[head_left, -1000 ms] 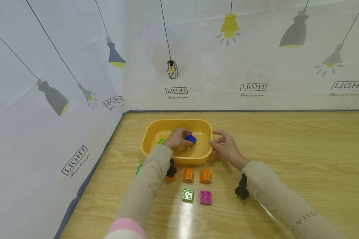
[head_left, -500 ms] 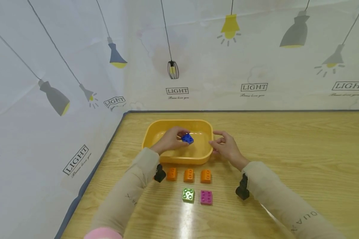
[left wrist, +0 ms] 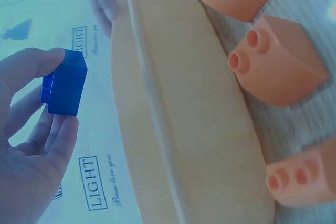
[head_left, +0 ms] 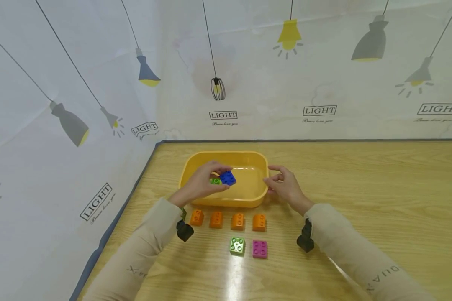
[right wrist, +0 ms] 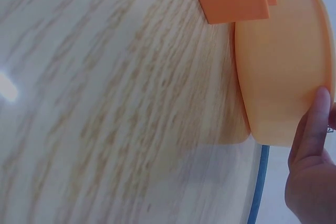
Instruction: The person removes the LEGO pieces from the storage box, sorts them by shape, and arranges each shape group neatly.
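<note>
My left hand (head_left: pixel 203 182) pinches a blue toy building block (head_left: pixel 227 178) between thumb and fingertips, above the yellow plastic tub (head_left: pixel 248 202). The left wrist view shows the blue block (left wrist: pixel 68 85) from its side, held clear of the tub's rim. Through the gap in the left hand a light green block (head_left: pixel 215 181) shows, apparently inside the tub. At the tub's right end, my right hand (head_left: pixel 286 188) holds the rim with thumb and fingers. In the right wrist view a fingertip of the right hand (right wrist: pixel 312 150) presses the outer wall near the rim.
Several orange curved blocks (head_left: pixel 237 221) stand in a row before the tub. Nearer lie a light green block (head_left: pixel 237 246) and a magenta block (head_left: pixel 260 249). Another green block (head_left: pixel 183 214) is partly hidden by the left cuff. A printed cloth wall (head_left: pixel 263 125) borders the wooden table (head_left: pixel 361 188).
The left hand has lifted the blue block and drawn it leftward and toward the body. Its forearm has uncovered more orange blocks. The right hand stays at the tub's rim.
</note>
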